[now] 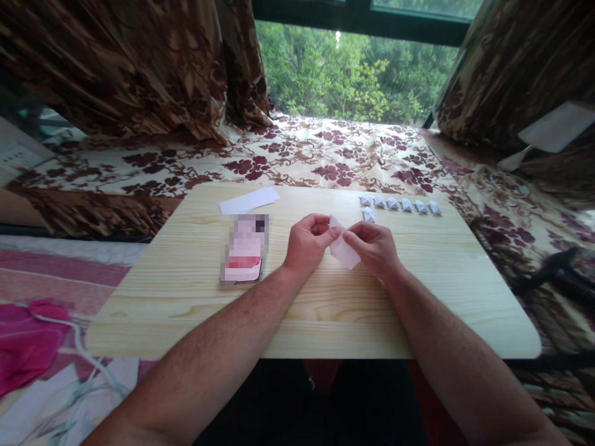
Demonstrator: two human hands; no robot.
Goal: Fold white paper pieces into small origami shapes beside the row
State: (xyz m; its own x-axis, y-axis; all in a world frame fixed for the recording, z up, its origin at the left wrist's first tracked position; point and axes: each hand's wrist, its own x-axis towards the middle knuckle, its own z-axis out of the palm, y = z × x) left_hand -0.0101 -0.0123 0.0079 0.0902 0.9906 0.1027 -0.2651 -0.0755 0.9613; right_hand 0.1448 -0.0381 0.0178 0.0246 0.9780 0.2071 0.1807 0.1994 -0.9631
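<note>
Pinching a piece of white paper (346, 253) over the middle of the bench (162, 300), between thumb and curled fingers of left hand (305, 240) and right hand (375, 243), both closed on it. Flanked beyond the right hand by six small folded paper pieces (393, 204) in a row, with a seventh (369, 215) just nearer, and on the left by a pixelated pink phone (245, 249), with white paper strips (250, 201) behind
</note>
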